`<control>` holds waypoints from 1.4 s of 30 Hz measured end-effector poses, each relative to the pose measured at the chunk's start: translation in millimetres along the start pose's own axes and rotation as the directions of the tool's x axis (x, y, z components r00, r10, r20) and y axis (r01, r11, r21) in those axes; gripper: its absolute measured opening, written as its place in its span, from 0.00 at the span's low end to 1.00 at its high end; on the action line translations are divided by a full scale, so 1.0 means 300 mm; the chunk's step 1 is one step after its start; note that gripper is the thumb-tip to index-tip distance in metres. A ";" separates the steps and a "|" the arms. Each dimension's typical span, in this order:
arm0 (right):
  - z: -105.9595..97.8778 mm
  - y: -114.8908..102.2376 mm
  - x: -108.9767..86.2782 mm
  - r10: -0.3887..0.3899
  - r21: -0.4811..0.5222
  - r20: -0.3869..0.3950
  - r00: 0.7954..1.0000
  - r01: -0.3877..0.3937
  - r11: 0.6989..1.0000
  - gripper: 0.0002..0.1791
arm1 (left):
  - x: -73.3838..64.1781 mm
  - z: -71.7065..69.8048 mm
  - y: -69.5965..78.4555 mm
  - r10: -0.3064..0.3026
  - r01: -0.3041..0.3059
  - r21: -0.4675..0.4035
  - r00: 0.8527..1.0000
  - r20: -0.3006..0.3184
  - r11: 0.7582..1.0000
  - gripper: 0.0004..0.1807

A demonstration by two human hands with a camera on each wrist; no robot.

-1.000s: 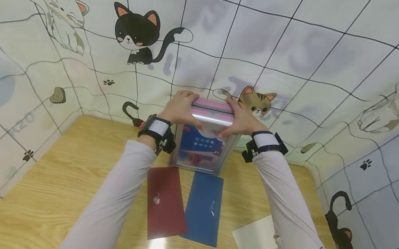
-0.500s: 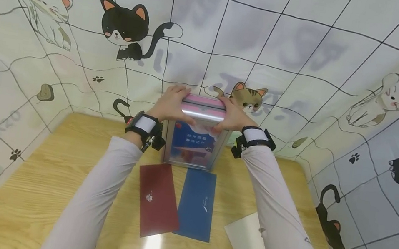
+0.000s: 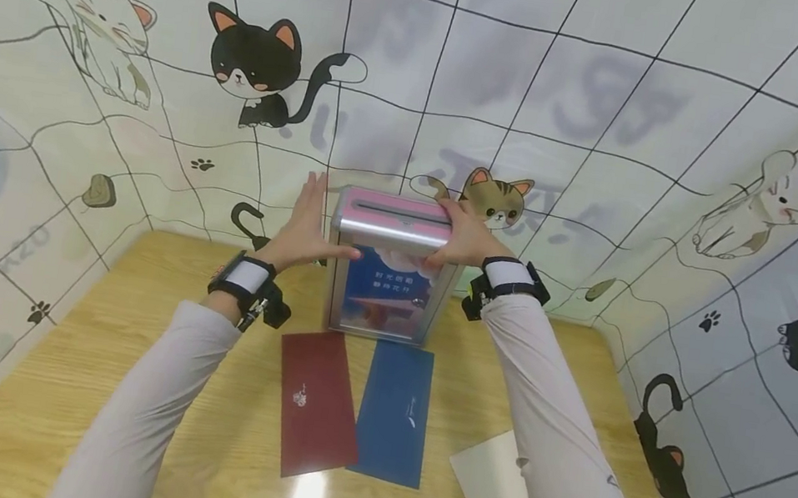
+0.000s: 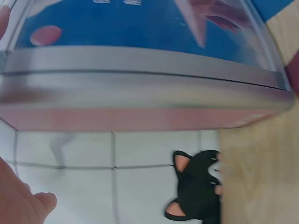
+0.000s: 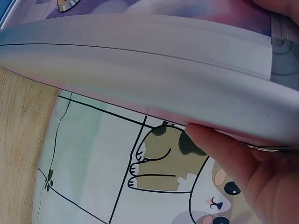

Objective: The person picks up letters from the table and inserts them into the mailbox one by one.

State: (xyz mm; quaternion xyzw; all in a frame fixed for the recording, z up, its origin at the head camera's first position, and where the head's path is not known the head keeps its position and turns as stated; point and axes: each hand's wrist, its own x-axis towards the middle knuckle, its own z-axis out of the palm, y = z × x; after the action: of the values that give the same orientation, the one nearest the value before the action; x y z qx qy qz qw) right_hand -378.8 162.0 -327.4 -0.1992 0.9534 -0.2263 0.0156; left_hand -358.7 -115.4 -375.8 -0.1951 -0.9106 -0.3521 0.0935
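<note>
A silver-framed letter box (image 3: pixel 386 289) stands upright at the back of the table. Its pink top carries a long slot (image 3: pixel 404 211), and white characters on blue show behind the front panel. A round lock (image 5: pixel 67 3) appears in the right wrist view. My right hand (image 3: pixel 472 238) grips the top right edge, thumb in front and fingers behind. To the left, my left hand (image 3: pixel 301 234) is spread with straight fingers, its thumb in front of the box's left side. The left wrist view shows a gap between the left fingers (image 4: pixel 21 198) and the box's side.
A dark red envelope (image 3: pixel 318 407) and a blue envelope (image 3: pixel 394 417) lie before the box, the red one slightly overlapping the blue. A cream paper (image 3: pixel 492 484) lies right, partly under the right sleeve. Cat-printed cloth (image 3: pixel 424 59) hangs around the wooden table (image 3: pixel 131 331).
My left hand has let go of the box's top left edge and moved left, its fingers spreading. My right hand keeps its grip. The view shifted slightly; the box stays put.
</note>
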 end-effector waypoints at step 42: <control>0.001 -0.003 -0.003 0.008 0.018 -0.009 1.000 -0.008 1.000 0.60 | -0.416 0.378 -0.295 -0.191 0.110 0.233 0.914 0.357 0.966 0.71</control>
State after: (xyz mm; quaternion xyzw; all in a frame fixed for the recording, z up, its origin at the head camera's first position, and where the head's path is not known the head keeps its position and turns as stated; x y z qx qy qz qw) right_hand -377.5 161.7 -327.2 -0.1943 0.9521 -0.2357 0.0141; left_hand -286.5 -134.4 -550.9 -0.1772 -0.9557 -0.2170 -0.0906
